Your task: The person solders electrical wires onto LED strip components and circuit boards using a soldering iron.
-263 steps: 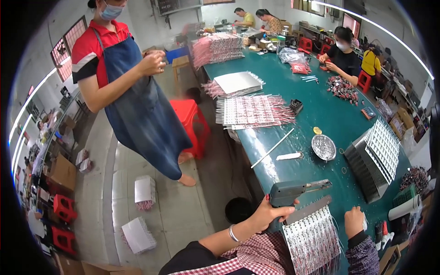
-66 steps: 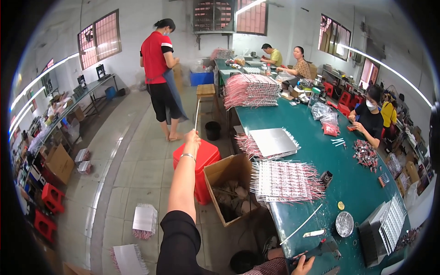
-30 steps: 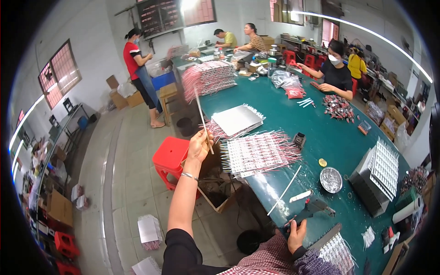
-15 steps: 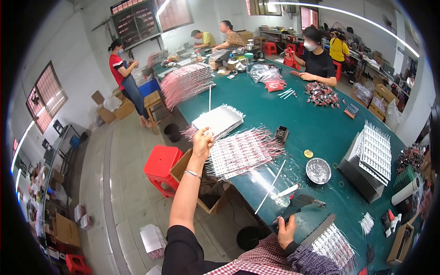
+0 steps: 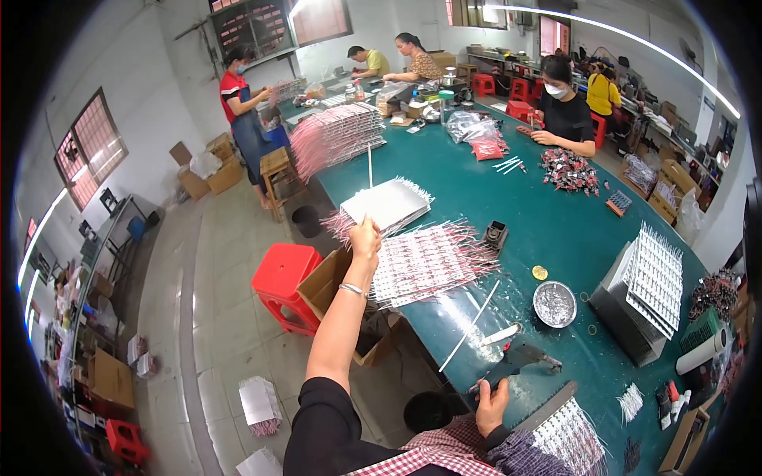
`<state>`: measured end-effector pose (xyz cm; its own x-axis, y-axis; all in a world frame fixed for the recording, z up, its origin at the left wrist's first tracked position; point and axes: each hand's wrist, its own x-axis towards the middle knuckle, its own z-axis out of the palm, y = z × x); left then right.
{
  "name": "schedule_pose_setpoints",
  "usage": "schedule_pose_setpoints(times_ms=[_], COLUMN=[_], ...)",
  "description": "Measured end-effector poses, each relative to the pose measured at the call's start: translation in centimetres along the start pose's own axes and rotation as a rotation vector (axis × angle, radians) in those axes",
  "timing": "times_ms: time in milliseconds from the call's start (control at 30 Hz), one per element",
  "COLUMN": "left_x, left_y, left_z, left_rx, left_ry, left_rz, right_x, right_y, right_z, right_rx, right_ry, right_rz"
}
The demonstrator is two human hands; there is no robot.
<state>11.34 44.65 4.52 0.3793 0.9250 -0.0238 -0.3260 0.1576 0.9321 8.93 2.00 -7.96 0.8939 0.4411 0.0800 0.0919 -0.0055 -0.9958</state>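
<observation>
Left of centre in the frame, the fingers of my left hand (image 5: 365, 240) press together, pinching a white stick (image 5: 370, 166). It is thin, straight and nearly upright, its top standing out against the green table (image 5: 444, 170). Lower down it fades over a pale board (image 5: 386, 202), and I can't make out its bottom end. Low and right of centre, my right hand (image 5: 493, 406) touches a dark glue gun (image 5: 517, 357); its handle is partly hidden, so how those fingers close I cannot tell.
</observation>
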Motion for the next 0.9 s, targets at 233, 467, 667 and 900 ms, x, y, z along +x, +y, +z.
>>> schedule_pose_setpoints(times_ms=[233, 467, 667, 900], left_x=[2.3, 2.7, 0.6, -4.0], left_y=[4.1, 6.9, 7.3, 4.1], left_z=[-4.6, -8.2, -9.5, -10.5], left_rx=[-0.014, -0.059, -0.082, -0.125], left_ry=[0.316, 0.390, 0.276, 0.048], left_rz=[0.076, 0.130, 0.155, 0.156], right_x=[0.0, -0.1, -0.2, -0.3], right_y=[-0.2, -0.2, -0.4, -0.1], right_z=[0.2, 0.1, 0.2, 0.4], right_rx=[0.039, -0.005, -0.002, 0.015], right_ry=[0.018, -0.026, -0.012, -0.003], right_rz=[-0.010, -0.027, -0.026, -0.065])
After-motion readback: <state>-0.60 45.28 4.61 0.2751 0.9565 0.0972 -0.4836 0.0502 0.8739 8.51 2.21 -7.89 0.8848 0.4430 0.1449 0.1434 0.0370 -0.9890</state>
